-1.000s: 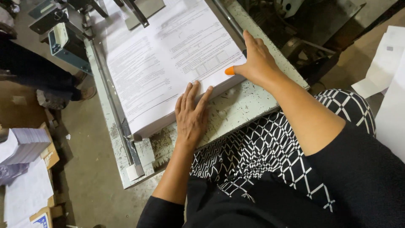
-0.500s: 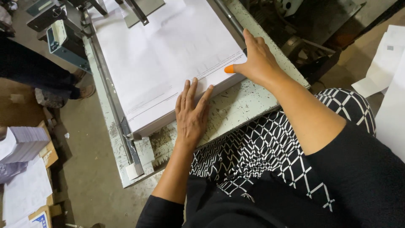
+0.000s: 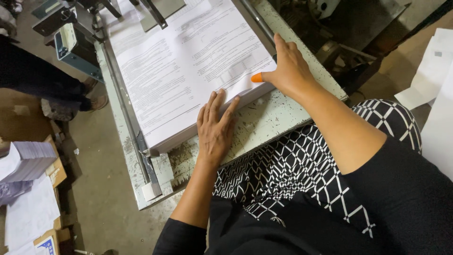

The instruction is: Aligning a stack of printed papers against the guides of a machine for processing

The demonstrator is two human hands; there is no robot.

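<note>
- Far left, floor level: a bundle of white sheets [image 3: 26, 160] lies on a cardboard box [image 3: 55, 171], with loose paper [image 3: 30, 215] below it. All of this is well apart from the work surface.
- Upper left: a dark-clothed leg of another person [image 3: 42, 85] stands beside the machine, next to a blue-grey metal housing [image 3: 75, 49] on the machine's corner.
- Centre-left: a worn, pale-painted metal table [image 3: 264, 118] carries a thick stack of printed paper [image 3: 184, 71]. The stack sits against a metal side rail [image 3: 123, 108] along its left edge; its near edge faces the person.
- Centre: the left hand [image 3: 214, 127] lies flat, palm down, fingers extended and slightly spread. The fingertips rest on the near edge of the stack; the palm rests on the bare table. It grips nothing.
- Centre-right: the right hand [image 3: 290, 71] is open, pressed against the stack's right near corner. Its thumb, wearing an orange rubber fingertip cover [image 3: 256, 78], lies on the top sheet. No closed grasp is visible.
- The two hands are apart, both in contact with the same stack.
- Right: dark machine parts [image 3: 349, 52] behind the table; further white sheets [image 3: 432, 71] at the right edge.
- Bottom: the person's black-and-white patterned garment [image 3: 302, 174] beneath the table edge.
</note>
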